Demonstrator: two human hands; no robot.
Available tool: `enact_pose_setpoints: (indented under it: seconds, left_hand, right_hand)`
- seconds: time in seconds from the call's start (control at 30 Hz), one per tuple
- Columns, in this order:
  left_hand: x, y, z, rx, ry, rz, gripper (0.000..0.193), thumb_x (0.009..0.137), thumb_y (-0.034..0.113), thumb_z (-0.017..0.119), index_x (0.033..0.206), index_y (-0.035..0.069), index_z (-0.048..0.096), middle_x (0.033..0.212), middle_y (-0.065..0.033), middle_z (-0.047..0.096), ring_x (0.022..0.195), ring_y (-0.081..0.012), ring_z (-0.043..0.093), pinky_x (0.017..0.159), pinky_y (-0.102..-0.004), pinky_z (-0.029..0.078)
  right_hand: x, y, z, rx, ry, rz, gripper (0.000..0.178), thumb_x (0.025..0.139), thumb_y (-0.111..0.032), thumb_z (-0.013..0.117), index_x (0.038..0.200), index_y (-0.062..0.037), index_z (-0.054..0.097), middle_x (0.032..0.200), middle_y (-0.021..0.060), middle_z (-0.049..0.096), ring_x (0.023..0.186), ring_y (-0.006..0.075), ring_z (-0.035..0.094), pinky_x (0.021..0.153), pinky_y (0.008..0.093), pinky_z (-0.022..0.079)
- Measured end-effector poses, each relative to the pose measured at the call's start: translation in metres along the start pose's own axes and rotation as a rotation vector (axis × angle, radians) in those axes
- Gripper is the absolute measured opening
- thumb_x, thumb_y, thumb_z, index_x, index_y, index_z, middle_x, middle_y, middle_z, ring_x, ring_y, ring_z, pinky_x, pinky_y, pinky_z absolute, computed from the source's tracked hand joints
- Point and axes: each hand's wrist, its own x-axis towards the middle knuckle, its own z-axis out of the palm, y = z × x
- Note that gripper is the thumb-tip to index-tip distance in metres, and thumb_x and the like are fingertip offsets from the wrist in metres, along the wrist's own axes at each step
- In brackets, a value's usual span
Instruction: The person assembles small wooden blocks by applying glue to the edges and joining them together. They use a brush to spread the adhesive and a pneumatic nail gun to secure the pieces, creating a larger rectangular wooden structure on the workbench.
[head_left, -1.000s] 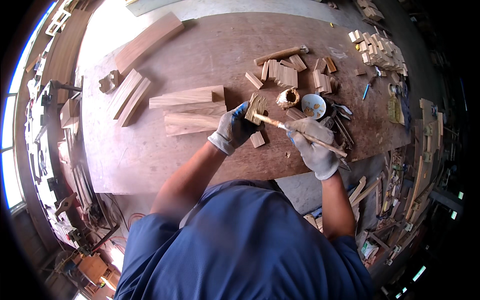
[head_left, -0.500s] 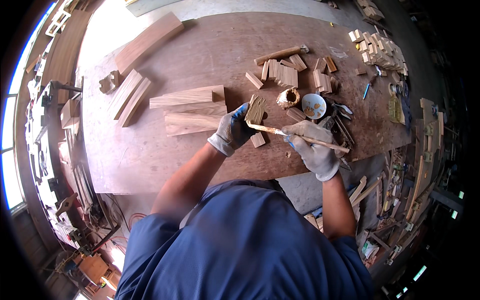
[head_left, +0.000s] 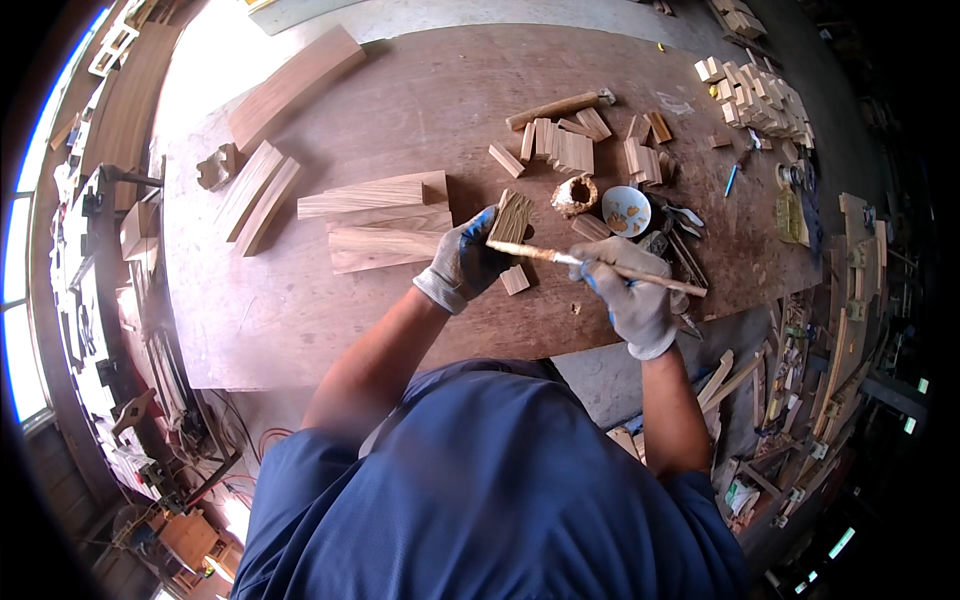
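My left hand (head_left: 464, 262), in a white glove with a blue-stained palm, grips a small wooden block (head_left: 512, 217) whose upper face is streaked with a wet, brownish coating. A long thin brush (head_left: 640, 274) is held in my right hand (head_left: 634, 305), also gloved and closed. The brush's tip lies over the near edge of the block; whether it touches is hard to tell. Just below the block lies a small loose wood piece (head_left: 515, 280). To the right stand a crusted, glue-smeared jar (head_left: 575, 196) and a white bowl (head_left: 627, 212) with orange-brown residue.
Long boards (head_left: 385, 240) lie left of my hands on the wooden table (head_left: 430, 110). Beyond the jar are several small blocks (head_left: 566, 150) and a hammer (head_left: 560, 109). Pliers (head_left: 683, 218) rest beside the bowl. Many pale blocks (head_left: 765, 105) are stacked at the far right.
My right hand has shifted slightly right and down, and the brush's tip has moved a little left along the block's near edge. My left hand still grips the block.
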Motion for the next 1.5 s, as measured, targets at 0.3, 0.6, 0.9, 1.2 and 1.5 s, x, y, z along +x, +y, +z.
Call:
enact_pose_setpoints:
  seconds: [0.3, 0.6, 0.9, 1.2, 1.5]
  left_hand:
    - [0.001, -0.005, -0.002, -0.459, 0.012, -0.187, 0.048, 0.111, 0.041, 0.056, 0.145, 0.008, 0.059, 0.124, -0.0164, 0.071, 0.110, -0.0289, 0.069, 0.091, -0.0469, 0.056]
    - [-0.002, -0.005, -0.005, -0.498, -0.004, -0.173, 0.048, 0.112, 0.042, 0.053, 0.143, 0.007, 0.059, 0.121, -0.0166, 0.072, 0.103, -0.0285, 0.069, 0.088, -0.0450, 0.056]
    - [-0.005, 0.008, 0.004, -0.505, 0.003, -0.211, 0.036, 0.108, 0.011, 0.064, 0.143, 0.005, 0.058, 0.119, -0.0124, 0.073, 0.100, -0.0187, 0.071, 0.083, -0.0330, 0.061]
    - [-0.005, 0.003, -0.001, -0.431, -0.029, -0.184, 0.039, 0.112, 0.028, 0.058, 0.144, 0.005, 0.058, 0.120, -0.0153, 0.073, 0.100, -0.0237, 0.072, 0.084, -0.0372, 0.060]
    - [-0.004, 0.000, -0.004, -0.479, 0.036, -0.248, 0.049, 0.112, 0.041, 0.052, 0.145, 0.004, 0.057, 0.123, -0.0188, 0.071, 0.105, -0.0302, 0.069, 0.089, -0.0447, 0.058]
  right_hand:
    - [0.018, 0.028, -0.005, 0.082, 0.201, -0.004, 0.019, 0.105, -0.008, 0.063, 0.114, 0.0040, 0.074, 0.093, 0.0076, 0.075, 0.087, 0.0126, 0.070, 0.079, 0.0283, 0.059]
    - [0.014, 0.021, -0.016, 0.151, 0.206, 0.058, 0.021, 0.106, -0.010, 0.063, 0.115, 0.0052, 0.075, 0.092, 0.0087, 0.077, 0.084, 0.0126, 0.072, 0.076, 0.0278, 0.059]
    - [0.023, 0.029, -0.017, 0.127, 0.293, 0.012, 0.022, 0.106, -0.011, 0.062, 0.113, 0.0058, 0.075, 0.092, 0.0089, 0.077, 0.079, 0.0126, 0.072, 0.073, 0.0286, 0.060]
    - [0.022, 0.028, -0.017, 0.117, 0.327, 0.046, 0.022, 0.105, -0.011, 0.063, 0.114, 0.0055, 0.075, 0.092, 0.0094, 0.076, 0.080, 0.0143, 0.073, 0.074, 0.0292, 0.061]
    - [0.032, 0.038, -0.006, 0.116, 0.278, -0.028, 0.022, 0.105, -0.011, 0.064, 0.116, 0.0055, 0.074, 0.093, 0.0094, 0.076, 0.082, 0.0140, 0.074, 0.077, 0.0281, 0.063]
